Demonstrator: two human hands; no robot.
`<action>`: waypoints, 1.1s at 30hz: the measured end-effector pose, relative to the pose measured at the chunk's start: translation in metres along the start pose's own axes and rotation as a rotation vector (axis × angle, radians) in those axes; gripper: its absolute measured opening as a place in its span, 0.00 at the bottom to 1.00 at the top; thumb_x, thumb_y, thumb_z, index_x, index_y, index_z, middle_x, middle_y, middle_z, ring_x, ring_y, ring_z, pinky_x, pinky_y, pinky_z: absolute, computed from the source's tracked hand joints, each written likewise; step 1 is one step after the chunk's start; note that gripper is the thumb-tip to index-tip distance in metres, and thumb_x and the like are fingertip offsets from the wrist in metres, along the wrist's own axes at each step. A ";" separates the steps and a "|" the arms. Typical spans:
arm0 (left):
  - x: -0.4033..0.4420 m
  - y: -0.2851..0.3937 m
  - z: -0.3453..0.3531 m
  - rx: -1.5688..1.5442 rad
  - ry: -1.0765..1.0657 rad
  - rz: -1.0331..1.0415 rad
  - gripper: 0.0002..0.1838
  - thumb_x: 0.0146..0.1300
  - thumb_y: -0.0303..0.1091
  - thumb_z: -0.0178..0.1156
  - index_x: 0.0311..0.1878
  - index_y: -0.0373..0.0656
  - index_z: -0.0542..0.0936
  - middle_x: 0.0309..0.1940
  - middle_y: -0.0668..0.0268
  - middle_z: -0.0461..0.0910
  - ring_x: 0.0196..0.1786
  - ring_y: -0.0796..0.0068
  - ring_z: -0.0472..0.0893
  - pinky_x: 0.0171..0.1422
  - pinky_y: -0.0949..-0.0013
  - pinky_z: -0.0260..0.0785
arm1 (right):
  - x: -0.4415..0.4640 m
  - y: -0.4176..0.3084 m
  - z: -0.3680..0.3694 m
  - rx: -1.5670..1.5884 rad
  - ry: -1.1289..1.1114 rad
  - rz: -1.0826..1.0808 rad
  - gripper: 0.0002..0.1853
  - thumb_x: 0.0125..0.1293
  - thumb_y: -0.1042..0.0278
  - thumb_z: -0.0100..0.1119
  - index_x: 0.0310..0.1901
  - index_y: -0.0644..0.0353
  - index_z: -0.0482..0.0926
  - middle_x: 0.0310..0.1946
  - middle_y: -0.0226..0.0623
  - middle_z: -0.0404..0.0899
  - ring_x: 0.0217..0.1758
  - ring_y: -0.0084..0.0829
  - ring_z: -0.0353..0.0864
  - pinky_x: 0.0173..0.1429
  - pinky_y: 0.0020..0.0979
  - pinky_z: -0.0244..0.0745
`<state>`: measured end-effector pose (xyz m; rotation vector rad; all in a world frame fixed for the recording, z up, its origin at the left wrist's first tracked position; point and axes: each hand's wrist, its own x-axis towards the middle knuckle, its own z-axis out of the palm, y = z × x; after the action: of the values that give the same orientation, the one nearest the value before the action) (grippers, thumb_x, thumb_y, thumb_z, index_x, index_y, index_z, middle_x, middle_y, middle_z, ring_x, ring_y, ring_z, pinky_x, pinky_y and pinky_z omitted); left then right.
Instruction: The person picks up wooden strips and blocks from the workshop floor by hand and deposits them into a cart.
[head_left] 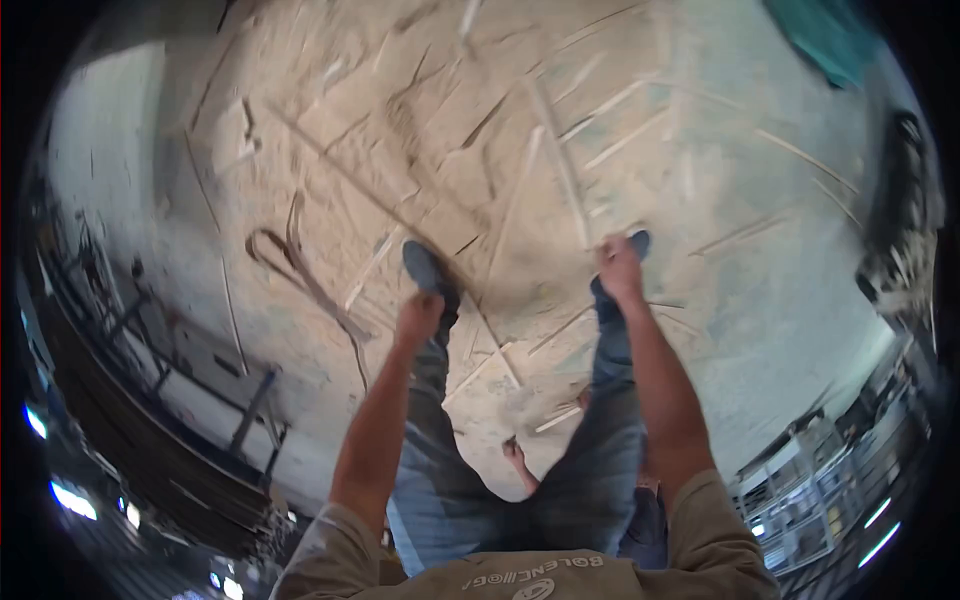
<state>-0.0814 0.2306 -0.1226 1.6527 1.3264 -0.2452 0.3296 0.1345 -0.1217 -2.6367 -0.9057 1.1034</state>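
Note:
My left hand (418, 318) is closed, held in front of my left leg near the shoe. Farther right, my right hand (618, 268) is also closed, beside my right shoe (640, 243). Both hands are slightly blurred, and what they hold, if anything, I cannot make out. A long thin wooden strip (345, 175) runs diagonally across the floor past my left shoe (420, 263). The lower end of another pale strip (562, 165) lies close to my right hand; whether they touch I cannot tell.
Wood strips and debris litter the dusty floor (740, 170). A looped brown strap-like piece (300, 268) lies at left. Long stacked material (150, 450) lines the lower left, a metal rack (810, 490) the lower right. Another person's hand (513, 452) shows between my legs with something dark.

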 end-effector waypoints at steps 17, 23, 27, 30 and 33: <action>0.232 -0.104 -0.023 -0.029 0.538 -0.452 0.23 0.58 0.44 0.61 0.51 0.38 0.78 0.32 0.51 0.83 0.39 0.53 0.83 0.48 0.57 0.73 | 0.152 0.031 0.147 -0.240 0.217 -0.409 0.16 0.63 0.65 0.60 0.45 0.70 0.75 0.41 0.52 0.79 0.47 0.52 0.76 0.54 0.45 0.71; 0.231 -0.066 -0.028 -0.527 0.786 -0.303 0.28 0.56 0.47 0.67 0.51 0.36 0.74 0.37 0.56 0.77 0.37 0.62 0.78 0.48 0.62 0.71 | 0.131 -0.060 0.130 0.303 0.406 -0.071 0.17 0.61 0.65 0.61 0.46 0.68 0.77 0.38 0.46 0.77 0.44 0.40 0.78 0.52 0.36 0.71; 0.263 -0.055 -0.014 -0.235 0.842 -0.292 0.34 0.52 0.49 0.72 0.52 0.31 0.71 0.38 0.51 0.77 0.42 0.56 0.78 0.51 0.59 0.70 | 0.130 -0.174 0.125 0.476 0.054 0.099 0.24 0.59 0.55 0.67 0.47 0.70 0.78 0.38 0.43 0.80 0.40 0.36 0.79 0.48 0.34 0.73; 0.270 -0.017 -0.011 -0.186 0.810 -0.476 0.36 0.49 0.45 0.75 0.53 0.30 0.70 0.45 0.46 0.74 0.50 0.50 0.75 0.57 0.57 0.68 | 0.150 -0.234 0.177 0.584 0.020 0.242 0.26 0.58 0.51 0.69 0.44 0.71 0.80 0.38 0.42 0.82 0.39 0.32 0.80 0.48 0.35 0.74; 0.278 -0.002 -0.009 -0.154 0.802 -0.601 0.38 0.46 0.43 0.77 0.54 0.29 0.70 0.50 0.44 0.72 0.54 0.46 0.74 0.60 0.54 0.67 | 0.160 -0.261 0.218 0.681 0.046 0.339 0.28 0.56 0.50 0.71 0.44 0.72 0.80 0.36 0.41 0.81 0.38 0.33 0.80 0.46 0.33 0.74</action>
<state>0.0214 0.4154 -0.3029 1.2063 2.3719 0.2018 0.1437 0.4175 -0.2846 -2.2477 -0.0291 1.1475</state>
